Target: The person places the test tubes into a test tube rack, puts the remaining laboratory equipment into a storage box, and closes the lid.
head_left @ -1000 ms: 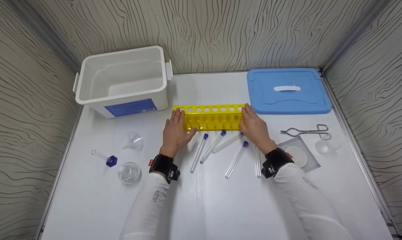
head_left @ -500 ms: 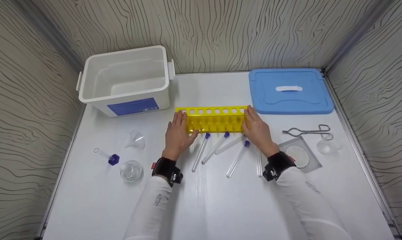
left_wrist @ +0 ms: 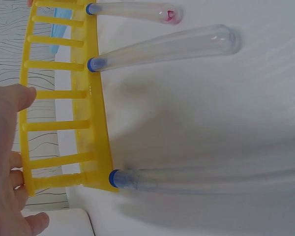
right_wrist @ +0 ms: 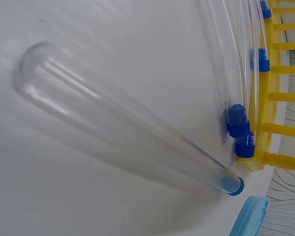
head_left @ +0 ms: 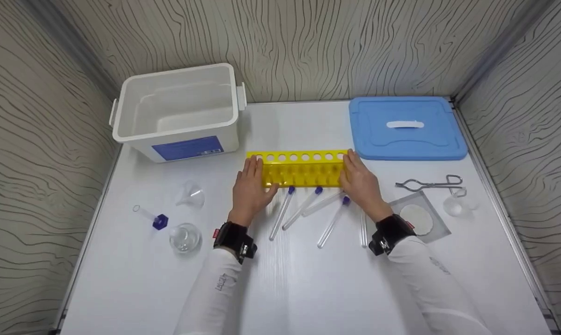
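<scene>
In the head view, a yellow test tube rack [head_left: 303, 176] stands mid-table, with a row of round holes along its top. My left hand [head_left: 250, 193] grips its left end and my right hand [head_left: 363, 186] grips its right end. Several clear test tubes [head_left: 281, 214] with blue caps lie loose on the table in front of it. In the left wrist view, the caps of the tubes [left_wrist: 167, 46] lie right at the rack's base [left_wrist: 101, 123]. Another tube [right_wrist: 123, 113] lies below my right wrist, its cap just past the rack's end.
Left are a funnel [head_left: 190, 194], a glass flask [head_left: 185, 238] and a measuring cylinder [head_left: 159, 222]. Behind them stands a white bin [head_left: 183, 139]. Right are a blue lid [head_left: 408, 139], metal tongs [head_left: 429, 185], a grey square with a white disc [head_left: 436, 232] and a small glass vessel [head_left: 455, 207].
The rack has slid slightly toward the person, with both hands still on its ends. The nearest tube caps shift a little with it. The head view has also turned slightly.
</scene>
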Demonstrator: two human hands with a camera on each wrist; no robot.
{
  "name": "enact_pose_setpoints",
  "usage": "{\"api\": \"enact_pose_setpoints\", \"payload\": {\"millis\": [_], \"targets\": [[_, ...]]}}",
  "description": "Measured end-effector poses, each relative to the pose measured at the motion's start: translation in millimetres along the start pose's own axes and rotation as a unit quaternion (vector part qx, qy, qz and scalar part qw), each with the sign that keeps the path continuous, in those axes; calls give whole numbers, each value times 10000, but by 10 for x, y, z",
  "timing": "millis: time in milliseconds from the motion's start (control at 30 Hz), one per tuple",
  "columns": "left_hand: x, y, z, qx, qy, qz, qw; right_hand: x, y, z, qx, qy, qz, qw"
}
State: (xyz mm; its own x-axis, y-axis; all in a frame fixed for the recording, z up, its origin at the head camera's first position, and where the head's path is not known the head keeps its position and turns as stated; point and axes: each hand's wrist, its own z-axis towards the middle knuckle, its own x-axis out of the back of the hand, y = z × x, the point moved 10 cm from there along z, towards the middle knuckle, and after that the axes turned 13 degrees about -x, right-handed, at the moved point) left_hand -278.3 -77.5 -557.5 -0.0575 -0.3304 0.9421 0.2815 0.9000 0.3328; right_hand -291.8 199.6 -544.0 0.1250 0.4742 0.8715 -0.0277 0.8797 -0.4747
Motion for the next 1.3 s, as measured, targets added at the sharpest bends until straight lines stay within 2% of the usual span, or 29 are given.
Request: {"api": "enact_pose_setpoints", "payload": {"millis": [133,300,633,900,1067,1300], "targets": [[14,-2,-5,-12,-111,123,9999,5,4,-3,16,-61,-42,10000],[110,4,47,-138,-191,204,9995,37,-17,43,-57,-289,-69,9995],[239,-45,223,-320,-347,-86,9988,130,-149,176,-172,-493,34,9986],[209,-69,352,-336,-504,-235,9979,-13,-315,274,32,-838,-392,9957],[147,-87,335,-220,-464,-232,9984,-122,-324,265,134,-1067,-784,9911],[88,-52,290,-153,-362,-349,9986,-164,-230,222,231,-1239,-1105,9858]]}}
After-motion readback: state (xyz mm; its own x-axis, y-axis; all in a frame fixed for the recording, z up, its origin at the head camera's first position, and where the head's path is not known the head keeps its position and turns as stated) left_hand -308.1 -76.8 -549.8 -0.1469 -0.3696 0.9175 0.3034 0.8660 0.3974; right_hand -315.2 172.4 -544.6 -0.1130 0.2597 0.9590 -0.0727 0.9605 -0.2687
